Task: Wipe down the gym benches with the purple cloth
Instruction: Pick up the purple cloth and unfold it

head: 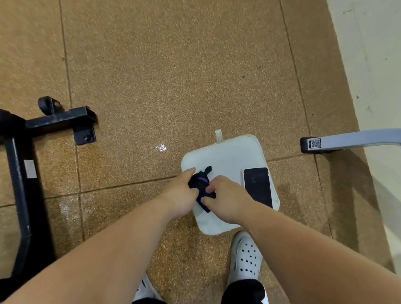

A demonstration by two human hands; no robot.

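Even warm light; glare spots on floor (161, 147); soft blur, edges warped.

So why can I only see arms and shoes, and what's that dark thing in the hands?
The camera sits on the person's head and looks down, so you see only their own arms and white shoes. Both hands, left hand and right hand, hold a bunched dark purple cloth between them. Under it, on the brown floor, lies a white cushion with a dark phone on top. A black metal frame stands on the left, a grey one on the right.
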